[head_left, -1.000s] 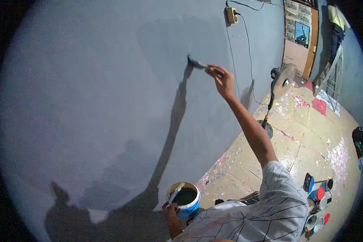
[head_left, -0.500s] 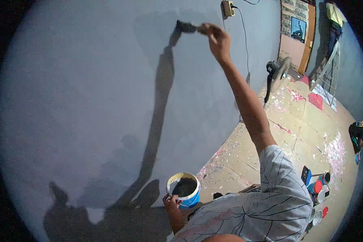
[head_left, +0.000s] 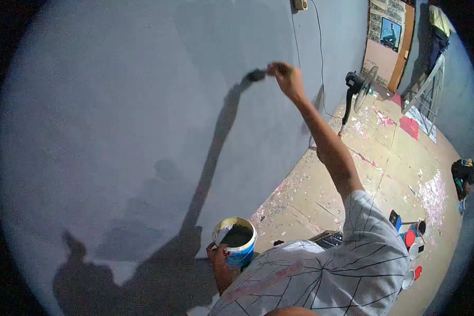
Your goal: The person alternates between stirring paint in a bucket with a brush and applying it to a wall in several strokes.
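Observation:
My right hand [head_left: 288, 80] is raised to the wall, its fingers closed around the handle of a paintbrush [head_left: 256, 75]. The dark bristles meet the grey-blue wall [head_left: 116, 105] or hover just off it; motion blur hides which. Low down, my left hand [head_left: 217, 254] grips the rim of a blue-and-white paint bucket [head_left: 243, 257], thumb and fingers at its near left side. Grey paint lies inside, mostly in shadow, and smears coat the pale inner wall. Darker, wet-looking patches mark parts of the wall.
A pedestal fan [head_left: 355, 81] stands beyond my right arm, below a hanging cable [head_left: 321, 52]. A person [head_left: 438, 31] is on a stepladder [head_left: 432, 89] at the far right. Paint flakes litter the floor [head_left: 321, 195]. Several paint cans [head_left: 410, 238] and a blue brush [head_left: 395, 218] sit at right.
My right hand has moved down and slightly right along the wall with the paintbrush. The bucket in my left hand appears slightly higher and further left as the view shifts.

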{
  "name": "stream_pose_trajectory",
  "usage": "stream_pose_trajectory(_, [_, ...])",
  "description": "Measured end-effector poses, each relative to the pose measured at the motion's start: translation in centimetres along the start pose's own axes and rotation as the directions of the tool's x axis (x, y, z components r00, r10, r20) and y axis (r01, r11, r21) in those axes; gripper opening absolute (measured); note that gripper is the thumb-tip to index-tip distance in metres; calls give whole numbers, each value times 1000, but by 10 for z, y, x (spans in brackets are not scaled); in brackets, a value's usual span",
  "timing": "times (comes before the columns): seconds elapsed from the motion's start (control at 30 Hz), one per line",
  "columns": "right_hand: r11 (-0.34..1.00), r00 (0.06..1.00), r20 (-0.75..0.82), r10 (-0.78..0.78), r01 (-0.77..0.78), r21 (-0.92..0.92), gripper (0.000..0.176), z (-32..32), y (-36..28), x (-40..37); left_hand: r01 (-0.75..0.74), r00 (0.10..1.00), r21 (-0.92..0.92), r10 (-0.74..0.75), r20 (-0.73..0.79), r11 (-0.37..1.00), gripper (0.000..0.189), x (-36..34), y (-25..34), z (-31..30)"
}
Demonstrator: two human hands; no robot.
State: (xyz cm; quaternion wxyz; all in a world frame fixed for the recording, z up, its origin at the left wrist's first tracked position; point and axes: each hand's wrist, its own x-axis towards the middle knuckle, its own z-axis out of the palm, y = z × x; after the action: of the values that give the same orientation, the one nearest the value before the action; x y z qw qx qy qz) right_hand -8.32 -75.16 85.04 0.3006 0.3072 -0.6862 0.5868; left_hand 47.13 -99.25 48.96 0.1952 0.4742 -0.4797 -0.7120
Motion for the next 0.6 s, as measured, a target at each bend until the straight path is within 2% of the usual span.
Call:
stream_pose_trajectory(0.07, [986,988,-104,-117,104,-127,19,-2,-27,37,-15,1000,-16,15,-21,1000,63,-19,15,9])
stream_pose_trajectory(0.13, [964,927,-276,-253,267,11,22,-2,-47,58,-42,998,-37,40,-45,998,64,-35,33,20])
stream_pose_trajectory(0.17, [963,927,-276,-253,268,18,22,-1,-60,65,-13,998,-13,12,-66,1000,62,-41,38,24])
stream_pose_trajectory(0.23, [863,915,-377,-142,301,406,26,5,-77,71,22,994,6,-21,-103,1000,61,-48,44,30])
stream_pose_trajectory(0.33, [861,930,-335,-148,288,418,26,16,-78,60,51,991,43,-46,-125,998,61,-47,45,27])
stream_pose_trajectory(0.4, [855,935,-313,-168,296,427,26,25,-91,58,7,995,-100,-17,-94,995,65,-37,35,23])
stream_pose_trajectory(0.47, [774,898,-300,-323,433,462,19,30,-126,56,4,994,-98,-15,-105,995,64,-35,36,24])
stream_pose_trajectory(0.5, [770,899,-296,-323,431,470,19,31,-138,64,6,994,-78,-15,-110,997,64,-36,36,23])
stream_pose_trajectory(0.57, [793,808,-172,-563,587,165,24,30,-159,80,10,996,-59,-16,-89,998,65,-31,30,18])
stream_pose_trajectory(0.6, [796,812,-176,-557,582,166,24,31,-174,84,16,998,-36,-18,-58,999,65,-29,30,15])
